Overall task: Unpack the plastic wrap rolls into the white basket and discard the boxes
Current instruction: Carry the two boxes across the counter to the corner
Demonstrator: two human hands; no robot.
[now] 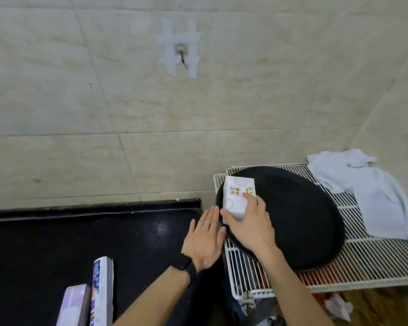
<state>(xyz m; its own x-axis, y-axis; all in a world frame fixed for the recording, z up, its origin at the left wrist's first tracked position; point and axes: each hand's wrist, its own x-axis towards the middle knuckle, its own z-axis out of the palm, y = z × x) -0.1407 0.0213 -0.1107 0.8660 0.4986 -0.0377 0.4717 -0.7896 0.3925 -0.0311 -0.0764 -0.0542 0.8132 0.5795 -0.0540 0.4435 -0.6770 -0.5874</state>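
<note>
My right hand [250,222] grips a small white packet [237,196] with printed characters, holding it over the left part of a round black tray [299,220]. My left hand [204,241] is flat with straight fingers beside the tray's left rim, a ring on one finger and a black band on the wrist. Two long plastic wrap boxes lie on the black counter at the lower left: a white and blue printed one [101,292] and a pale lilac one [72,307]. No white basket shows.
The black tray sits on a white wire rack [375,262]. A white cloth [372,191] is draped over the rack's far right. The black counter [80,238] meets a tiled wall with a taped hook [180,49]. Crumpled wrappers and bags [257,307] lie below the rack.
</note>
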